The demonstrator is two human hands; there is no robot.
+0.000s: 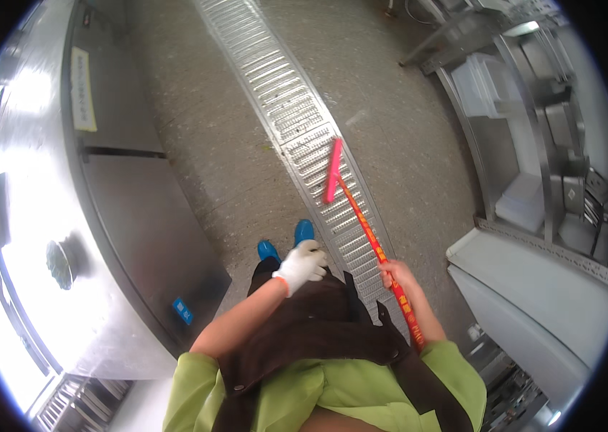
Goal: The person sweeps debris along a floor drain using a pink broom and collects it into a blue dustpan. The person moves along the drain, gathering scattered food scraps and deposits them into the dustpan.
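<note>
My bare right hand [397, 276] is wrapped round the red, yellow-marked pole of a floor squeegee [365, 225]. The pole slants away from beside my right arm to a narrow pink head [333, 171], which lies across the metal drain grate [275, 90]. In front of my dark apron [300, 309] is my left hand [305, 263], in a white glove with an orange cuff. Its fingers are curled in; whatever they hold, if anything, is hidden. Just beyond that hand, blue shoe covers [304, 230] show on my feet.
A steel counter with cabinet doors [142, 223] runs along the left, a small round container [64, 263] on top. Steel shelving [491, 151] with white plastic bins [480, 83] stands at right, with a white appliance [527, 288] nearer me. Grey-brown floor [203, 122] flanks the grate.
</note>
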